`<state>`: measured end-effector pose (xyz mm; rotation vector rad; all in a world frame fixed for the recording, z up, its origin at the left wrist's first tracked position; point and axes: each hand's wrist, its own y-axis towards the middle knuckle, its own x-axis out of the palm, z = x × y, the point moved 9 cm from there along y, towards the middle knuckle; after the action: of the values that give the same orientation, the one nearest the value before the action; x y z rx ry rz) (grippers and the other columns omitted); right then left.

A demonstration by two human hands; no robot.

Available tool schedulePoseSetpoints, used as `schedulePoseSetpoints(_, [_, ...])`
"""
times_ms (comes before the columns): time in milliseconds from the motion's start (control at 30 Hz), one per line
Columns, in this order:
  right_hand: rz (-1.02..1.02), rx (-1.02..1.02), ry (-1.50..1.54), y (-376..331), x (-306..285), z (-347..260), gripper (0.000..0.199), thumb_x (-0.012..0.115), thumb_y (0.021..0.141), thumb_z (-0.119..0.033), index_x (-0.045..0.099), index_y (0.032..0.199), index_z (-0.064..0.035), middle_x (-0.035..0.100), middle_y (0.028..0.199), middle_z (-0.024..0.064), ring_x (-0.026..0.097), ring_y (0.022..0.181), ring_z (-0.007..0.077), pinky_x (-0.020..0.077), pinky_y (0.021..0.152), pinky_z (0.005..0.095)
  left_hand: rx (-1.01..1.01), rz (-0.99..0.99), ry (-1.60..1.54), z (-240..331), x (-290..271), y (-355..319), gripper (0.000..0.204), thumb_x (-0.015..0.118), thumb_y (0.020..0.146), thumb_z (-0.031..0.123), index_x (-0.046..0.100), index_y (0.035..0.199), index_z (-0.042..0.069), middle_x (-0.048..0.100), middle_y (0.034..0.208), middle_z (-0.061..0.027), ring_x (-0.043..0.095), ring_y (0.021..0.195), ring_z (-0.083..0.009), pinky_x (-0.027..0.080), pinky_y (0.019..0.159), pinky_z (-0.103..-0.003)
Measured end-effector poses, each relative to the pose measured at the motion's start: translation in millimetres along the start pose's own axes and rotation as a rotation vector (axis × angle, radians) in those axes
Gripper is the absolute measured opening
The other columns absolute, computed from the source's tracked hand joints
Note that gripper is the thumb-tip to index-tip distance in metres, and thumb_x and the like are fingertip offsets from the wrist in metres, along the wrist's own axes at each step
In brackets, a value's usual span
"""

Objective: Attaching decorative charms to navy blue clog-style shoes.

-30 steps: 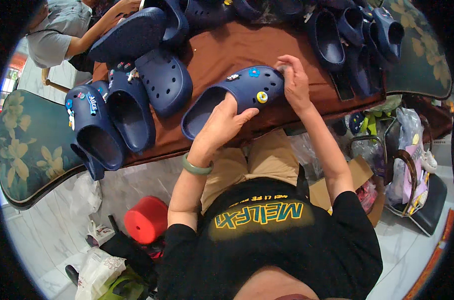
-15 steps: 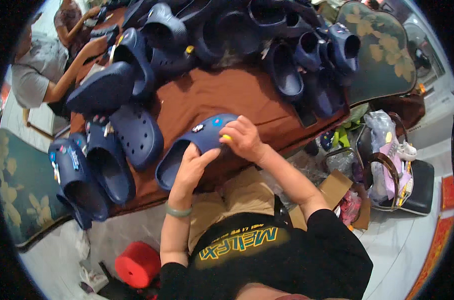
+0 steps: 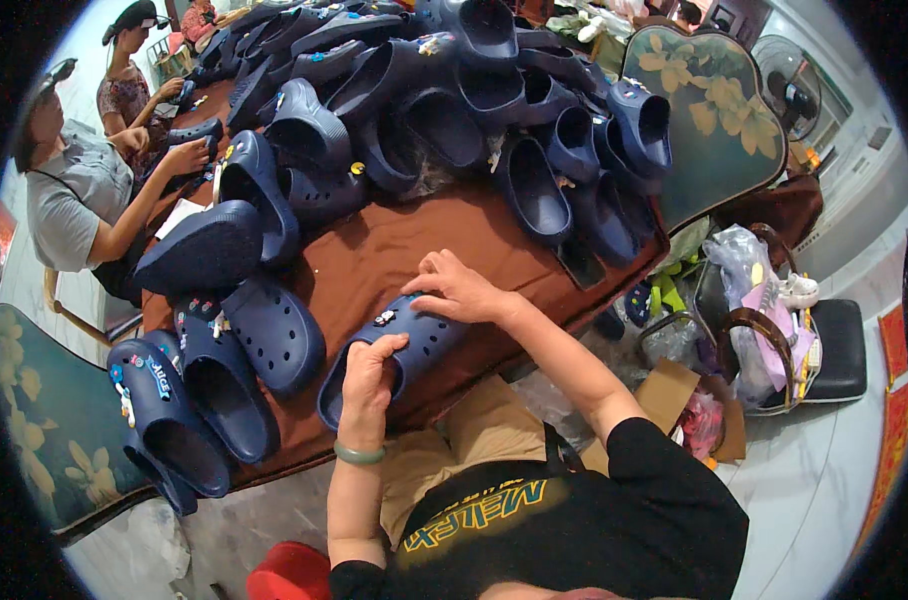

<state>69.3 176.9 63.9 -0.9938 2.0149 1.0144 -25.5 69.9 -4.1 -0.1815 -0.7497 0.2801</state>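
A navy clog [image 3: 429,338] with round holes and small charms on its upper lies near the table's front edge, its heel opening toward me. My left hand [image 3: 367,385], wearing a pale green bangle at the wrist, is closed on the clog's side, its thumb on the upper and its other fingers hidden. Over the toe reaches my right hand [image 3: 461,290], its fingers stretched and slightly bent, the thumb apart from them. No charm shows between those fingers. Left of this clog stand a plain clog [image 3: 274,333] and a charm-covered clog [image 3: 164,400].
Many navy clogs [image 3: 454,120] are heaped along the far side of the brown-covered table [image 3: 404,225]. Two people work at its left side, the nearer one in a grey shirt [image 3: 69,205]. A bag-filled chair [image 3: 824,350], a cardboard box [image 3: 669,395] and a red stool [image 3: 289,575] stand around.
My right hand held a small yellow piece at the toe; that piece no longer shows and the fingers have spread. My left thumb has shifted onto the upper. The view has tilted upward.
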Motion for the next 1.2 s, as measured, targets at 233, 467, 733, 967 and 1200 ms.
schedulePoseSetpoints(233, [0.175, 0.019, -0.018, -6.9, -10.3, -15.9, 0.022, 0.071, 0.082, -0.030, 0.063, 0.086, -0.0095, 0.055, 0.092, 0.0064, 0.050, 0.090, 0.0271, 0.0473, 0.074, 0.0386, -0.001, -0.015, -0.021, 4.1, 7.8, -4.1, 0.027, 0.064, 0.077, -0.005, 0.063, 0.104, -0.008, 0.067, 0.098, -0.0115, 0.066, 0.084, -0.0206, 0.052, 0.080, -0.033])
schedulePoseSetpoints(467, [0.279, 0.001, -0.003, -15.7, -13.7, -24.6, 0.024, 0.073, 0.078, -0.021, 0.053, 0.082, -0.0087, 0.055, 0.079, 0.0055, 0.056, 0.078, 0.0294, 0.0485, 0.065, 0.0388, 0.029, -0.004, 0.041, -1.5, -2.8, -1.1, 0.026, 0.065, 0.075, -0.002, 0.064, 0.100, -0.007, 0.068, 0.097, -0.0116, 0.066, 0.086, -0.0219, 0.052, 0.081, -0.034])
schedulePoseSetpoints(733, [0.030, -0.166, -0.044, 15.5, -3.9, -58.3, 0.027, 0.067, 0.084, -0.030, 0.063, 0.105, -0.0136, 0.062, 0.087, 0.0061, 0.059, 0.085, 0.0285, 0.0514, 0.074, 0.0401, 0.049, 0.032, -0.021, 2.6, 3.2, -8.7, 0.032, 0.067, 0.073, -0.007, 0.062, 0.105, -0.004, 0.067, 0.099, -0.0089, 0.066, 0.087, -0.0211, 0.053, 0.081, -0.033])
schedulePoseSetpoints(967, [-0.135, -0.205, -0.008, 24.1, 12.1, -66.9, 0.024, 0.065, 0.085, -0.034, 0.068, 0.100, -0.0158, 0.061, 0.087, 0.0064, 0.059, 0.087, 0.0279, 0.0515, 0.074, 0.0407, 0.047, 0.053, -0.087, -1.5, 0.0, -10.9, 0.034, 0.066, 0.071, -0.012, 0.062, 0.103, -0.003, 0.066, 0.097, -0.0077, 0.066, 0.086, -0.0203, 0.053, 0.079, -0.032])
schedulePoseSetpoints(1200, [0.163, -0.172, -0.198, 25.4, 19.6, -68.7, 0.014, 0.065, 0.085, -0.021, 0.062, 0.081, -0.0073, 0.062, 0.078, 0.0063, 0.062, 0.078, 0.0270, 0.0521, 0.067, 0.0382, 0.104, 0.089, -0.025, 1.0, -8.6, -9.4, 0.022, 0.067, 0.069, -0.012, 0.066, 0.089, -0.006, 0.068, 0.087, -0.0089, 0.067, 0.077, -0.0196, 0.053, 0.074, -0.031])
